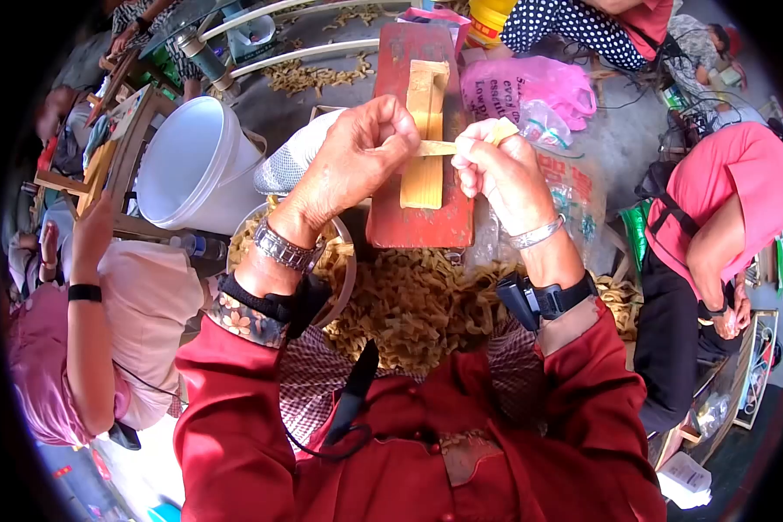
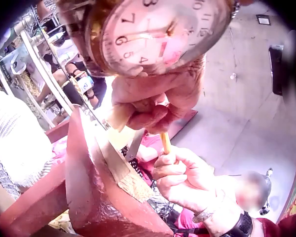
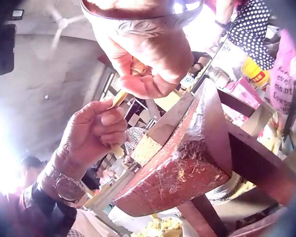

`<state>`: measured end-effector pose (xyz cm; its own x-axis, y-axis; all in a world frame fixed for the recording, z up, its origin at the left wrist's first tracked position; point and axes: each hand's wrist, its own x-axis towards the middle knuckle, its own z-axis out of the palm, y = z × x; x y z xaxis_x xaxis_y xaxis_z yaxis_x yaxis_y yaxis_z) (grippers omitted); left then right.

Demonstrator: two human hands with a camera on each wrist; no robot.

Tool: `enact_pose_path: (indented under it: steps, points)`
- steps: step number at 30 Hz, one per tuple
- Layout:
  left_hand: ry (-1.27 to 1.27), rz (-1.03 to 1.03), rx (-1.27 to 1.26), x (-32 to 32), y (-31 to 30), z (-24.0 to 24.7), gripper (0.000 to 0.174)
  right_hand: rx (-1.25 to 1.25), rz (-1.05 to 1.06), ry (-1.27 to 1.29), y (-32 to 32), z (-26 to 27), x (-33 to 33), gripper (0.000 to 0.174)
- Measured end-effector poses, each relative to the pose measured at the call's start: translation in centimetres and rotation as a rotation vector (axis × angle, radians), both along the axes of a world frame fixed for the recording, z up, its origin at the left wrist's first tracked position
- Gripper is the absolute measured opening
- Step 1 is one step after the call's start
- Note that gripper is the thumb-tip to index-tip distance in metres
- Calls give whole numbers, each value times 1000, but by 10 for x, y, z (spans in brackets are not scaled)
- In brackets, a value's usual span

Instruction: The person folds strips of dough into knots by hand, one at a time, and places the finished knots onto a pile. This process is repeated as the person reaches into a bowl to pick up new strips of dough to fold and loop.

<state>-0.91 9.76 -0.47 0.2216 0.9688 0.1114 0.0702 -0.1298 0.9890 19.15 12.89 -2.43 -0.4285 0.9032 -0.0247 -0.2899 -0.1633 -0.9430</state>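
Note:
Between my two hands a thin, pale yellow strip (image 1: 435, 149) is stretched over a wooden block. My left hand (image 1: 361, 148) pinches one end between thumb and fingers. The other end is in the right hand (image 1: 506, 174), with a bit of yellow showing above its fingers. Below them, the wooden block (image 1: 422, 190), grooved at its far end, lies lengthwise on a narrow red bench (image 1: 387, 96). In the right wrist view the strip (image 3: 119, 98) runs slanting from one hand to the other, just above the bench.
A heap of curled yellowish strips (image 1: 418, 304) lies in front of my lap. To the left stand a filled basin (image 1: 350, 278) and a white bucket (image 1: 187, 165). Pink plastic bags (image 1: 531, 91) lie right of the bench. Other people sit on both sides, one in a pink top (image 1: 731, 191).

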Motion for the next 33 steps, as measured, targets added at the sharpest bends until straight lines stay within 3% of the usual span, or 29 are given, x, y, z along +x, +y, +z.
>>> enact_pose_path:
  steps: [10, 13, 14, 15, 18, 21, 23, 25, 30, 33]
  points:
    - [160, 37, 144, -5, 32, -21, 9, 57, -59, -124, 22, -17, -9, 3]
    - [506, 198, 229, -15, 35, -37, 8, 101, -35, -109, 22, -25, -5, 3]
    - [315, 179, 31, -22, 33, -38, 9, 110, -16, -149, 20, -23, 0, 7]
    - [176, 139, 54, -24, 32, -38, 7, 89, 57, -198, 14, -12, 3, 10]
    - [88, 94, -133, -19, 15, 6, 7, 87, 332, -344, -2, 8, 8, 21]
    - [71, 27, -189, -14, 8, 14, 9, 141, 536, -459, -13, 21, 12, 28]
    - [78, -3, -181, -10, 6, 14, 11, 164, 325, -471, -6, 14, 8, 43]
    - [64, -60, -178, -10, 9, 8, 8, 201, 147, -364, -2, 13, 3, 36]
    - [-12, -143, -140, 1, 9, 11, 11, 215, 92, -102, 6, -1, -10, 20]
    - [11, -116, -50, -4, 14, 2, 12, 215, 76, -102, 11, -1, -8, 13]
